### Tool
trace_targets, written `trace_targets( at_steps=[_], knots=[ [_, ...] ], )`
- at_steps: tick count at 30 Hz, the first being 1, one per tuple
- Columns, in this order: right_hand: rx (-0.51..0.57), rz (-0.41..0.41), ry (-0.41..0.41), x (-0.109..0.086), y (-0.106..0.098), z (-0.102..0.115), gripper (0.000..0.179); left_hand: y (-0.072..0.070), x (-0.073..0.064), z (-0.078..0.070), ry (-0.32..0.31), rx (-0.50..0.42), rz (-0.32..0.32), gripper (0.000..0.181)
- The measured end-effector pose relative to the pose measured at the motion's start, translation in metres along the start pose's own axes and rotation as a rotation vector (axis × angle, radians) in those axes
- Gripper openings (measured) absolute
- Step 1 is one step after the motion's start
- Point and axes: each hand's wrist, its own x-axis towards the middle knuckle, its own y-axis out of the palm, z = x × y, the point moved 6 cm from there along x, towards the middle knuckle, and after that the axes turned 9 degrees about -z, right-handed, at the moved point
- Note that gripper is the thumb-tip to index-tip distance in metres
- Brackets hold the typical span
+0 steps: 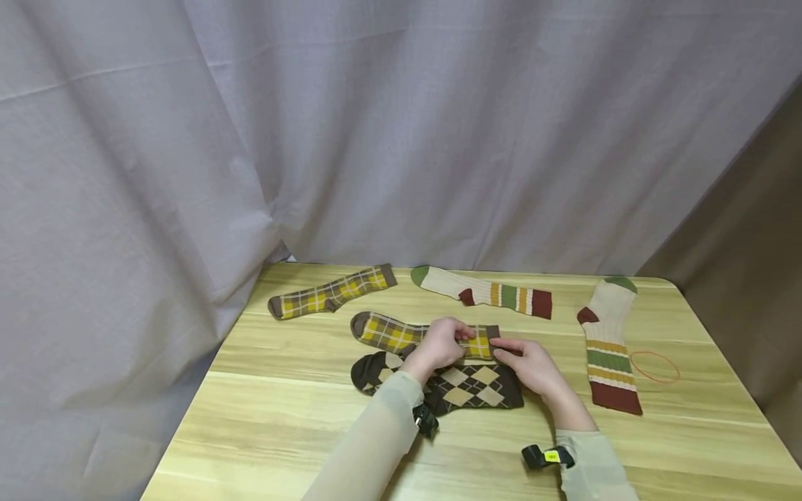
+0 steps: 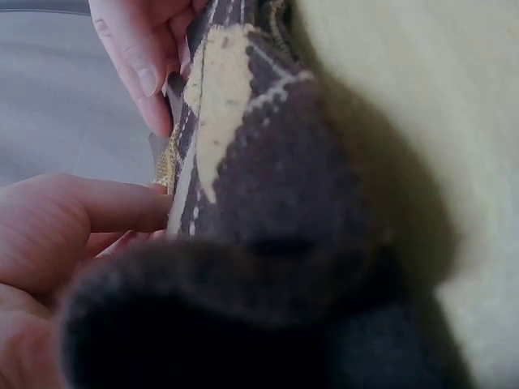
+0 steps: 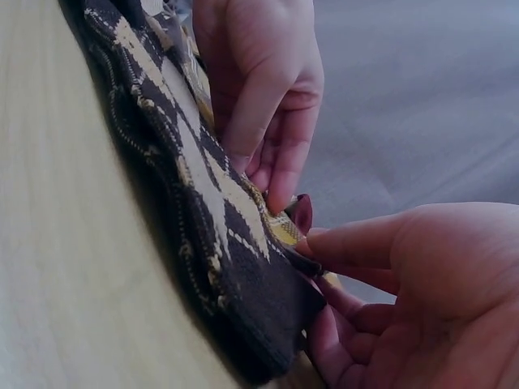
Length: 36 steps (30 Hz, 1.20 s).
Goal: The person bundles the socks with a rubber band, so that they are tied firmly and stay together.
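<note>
A yellow-and-brown plaid sock (image 1: pixel 390 337) lies in the middle of the table, its dark toe to the left. My left hand (image 1: pixel 438 344) rests on its leg, fingertips touching the fabric; part of the sock is hidden under it. At the brown cuff, my right hand (image 1: pixel 531 364) pinches the edge between thumb and fingers, as the right wrist view shows too. Just nearer to me is a black-and-tan argyle sock (image 1: pixel 481 387), partly covered by my left forearm. In the left wrist view the argyle fabric (image 2: pixel 284 154) stands large and close, with both hands beyond it.
Another plaid sock (image 1: pixel 341 291) lies at the back left. Two cream striped socks with green toes lie farther off: one at the back (image 1: pixel 489 291), one at the right (image 1: pixel 609 348). Beside the latter is a thin orange loop (image 1: pixel 655 367). A grey curtain (image 1: pixel 438 139) hangs behind the table.
</note>
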Motion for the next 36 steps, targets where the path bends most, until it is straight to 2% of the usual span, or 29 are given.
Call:
trace_targets(
  at_steps=[9,12,14,16,18,21,25,28,32,36],
  knots=[
    [0.0,0.022,0.025,0.002,-0.001,-0.004,0.038,-0.001,-0.002,0.004,0.02,0.006,0.007,0.033],
    [0.004,0.02,0.035,0.002,-0.001,-0.006,0.038,-0.004,-0.005,0.002,0.053,0.001,0.025,0.036],
    [0.015,0.028,0.048,0.001,0.0,-0.007,0.038,-0.011,-0.012,-0.001,0.105,0.011,0.042,0.039],
    [0.02,0.031,0.054,0.001,0.001,-0.008,0.038,-0.025,-0.023,-0.003,0.16,0.011,0.041,0.041],
    [0.021,0.031,0.052,0.0,0.002,-0.008,0.038,-0.044,-0.036,0.001,0.188,-0.003,0.002,0.042],
    [0.015,0.017,0.038,0.001,0.0,-0.008,0.037,-0.077,-0.049,0.019,0.169,-0.046,-0.132,0.038],
    [0.016,0.006,0.03,0.001,-0.003,-0.008,0.039,-0.119,-0.062,0.056,0.081,-0.108,-0.327,0.033],
    [0.018,0.006,0.025,0.002,-0.004,-0.008,0.042,-0.144,-0.07,0.084,0.017,-0.132,-0.436,0.031],
    [0.026,0.006,0.021,0.003,-0.004,-0.009,0.043,-0.163,-0.077,0.116,-0.074,-0.114,-0.514,0.032],
    [0.053,0.011,0.024,0.001,-0.001,-0.013,0.041,-0.166,-0.083,0.137,-0.156,-0.095,-0.51,0.034]
  ],
)
